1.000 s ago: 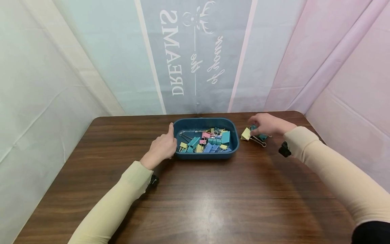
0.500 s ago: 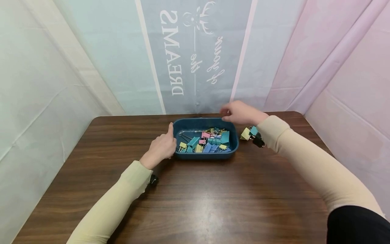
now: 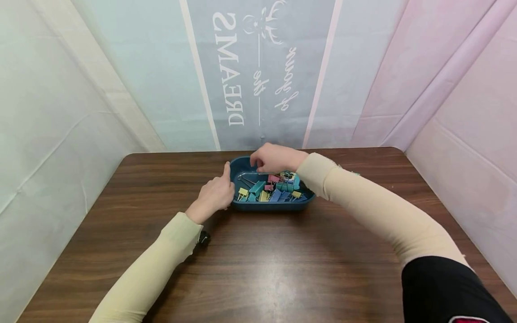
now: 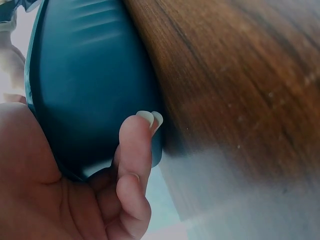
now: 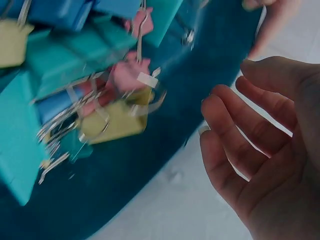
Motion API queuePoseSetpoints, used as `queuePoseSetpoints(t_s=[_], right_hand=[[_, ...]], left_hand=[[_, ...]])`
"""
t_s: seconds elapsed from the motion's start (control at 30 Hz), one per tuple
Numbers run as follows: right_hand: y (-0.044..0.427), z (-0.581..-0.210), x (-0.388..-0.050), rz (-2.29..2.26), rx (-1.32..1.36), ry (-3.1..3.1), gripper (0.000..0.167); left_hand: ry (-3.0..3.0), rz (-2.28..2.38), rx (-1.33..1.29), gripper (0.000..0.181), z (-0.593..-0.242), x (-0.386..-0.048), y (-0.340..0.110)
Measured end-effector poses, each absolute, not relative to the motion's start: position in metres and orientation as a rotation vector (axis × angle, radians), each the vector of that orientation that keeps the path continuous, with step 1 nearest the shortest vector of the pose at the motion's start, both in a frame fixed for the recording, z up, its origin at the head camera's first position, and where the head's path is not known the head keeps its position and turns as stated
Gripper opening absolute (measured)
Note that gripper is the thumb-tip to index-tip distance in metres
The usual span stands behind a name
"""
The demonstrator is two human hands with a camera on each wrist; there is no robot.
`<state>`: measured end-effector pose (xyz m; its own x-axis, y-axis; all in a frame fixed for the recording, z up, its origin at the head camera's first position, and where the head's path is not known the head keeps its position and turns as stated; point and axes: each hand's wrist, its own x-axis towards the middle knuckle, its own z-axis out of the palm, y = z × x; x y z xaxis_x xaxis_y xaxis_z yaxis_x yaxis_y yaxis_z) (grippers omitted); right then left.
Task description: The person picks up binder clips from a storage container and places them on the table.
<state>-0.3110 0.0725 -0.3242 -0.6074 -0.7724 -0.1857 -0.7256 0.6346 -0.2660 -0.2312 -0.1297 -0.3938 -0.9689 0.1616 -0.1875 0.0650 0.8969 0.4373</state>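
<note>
A dark blue plastic bin (image 3: 271,206) stands at the back of the table, holding several binder clips in teal, blue, pink and yellow. My left hand (image 3: 212,193) holds its left end, index finger laid along the rim; in the left wrist view other fingers (image 4: 135,142) are bent beside the outer wall. Over the bin's back part is my right hand (image 3: 276,158), its fingers loosely bent. The right wrist view shows nothing between those fingers (image 5: 220,155), with a yellow binder clip (image 5: 117,121) and a large teal binder clip (image 5: 75,57) in the bin nearby.
The brown wooden table (image 3: 258,269) extends toward the person. A printed curtain (image 3: 260,76) hangs behind its back edge. To the right, the right sleeve (image 3: 371,197) hides most of the loose clips on the tabletop.
My right hand has moved left from the loose clips on the table to above the bin. Black clips have appeared among those loose clips. The left hand has stayed at the bin's left end.
</note>
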Motion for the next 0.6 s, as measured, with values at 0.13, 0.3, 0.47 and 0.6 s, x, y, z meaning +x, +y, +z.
queuePoseSetpoints(t_s=[0.13,0.3,0.47,0.6], right_hand=[[0.056,-0.331,-0.305,-0.176,-1.277,2.52,0.027],[0.038,-0.334,-0.297,-0.103,-1.306,2.438,0.031],[0.024,-0.337,-0.293,-0.043,-1.29,2.391,0.028],[0.015,-0.339,-0.289,-0.017,-1.26,2.375,0.024]], left_hand=[[2.84,0.64,0.172,0.07,-0.394,-0.231,-0.129],[2.828,0.649,0.171,0.07,-0.393,-0.231,-0.13],[2.819,0.672,0.166,0.069,-0.391,-0.231,-0.131],[2.812,0.67,0.172,0.068,-0.391,-0.23,-0.132]])
